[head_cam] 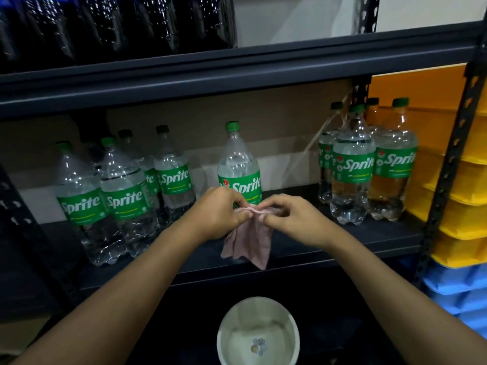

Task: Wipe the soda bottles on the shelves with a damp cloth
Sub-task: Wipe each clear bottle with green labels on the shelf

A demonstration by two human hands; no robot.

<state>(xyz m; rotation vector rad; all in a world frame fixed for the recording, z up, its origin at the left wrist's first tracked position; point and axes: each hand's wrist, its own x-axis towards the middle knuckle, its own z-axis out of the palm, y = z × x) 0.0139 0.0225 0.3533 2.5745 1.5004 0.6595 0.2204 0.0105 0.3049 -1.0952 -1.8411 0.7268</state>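
Pinching cloth (pixel 250 241) between left hand (pixel 218 216) and right hand (pixel 292 219), bottle (pixel 238 167) behind, bowl (pixel 237 312) below

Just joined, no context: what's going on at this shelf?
A person pinches the top edge of a small pink fabric cloth between the left hand and the right hand. It hangs in front of a lone clear plastic Sprite bottle with a green cap on the dark metal shelf. Both hands are on the cloth, neither on a bottle. Other Sprite bottles stand in groups on both sides. A round white bowl sits below.
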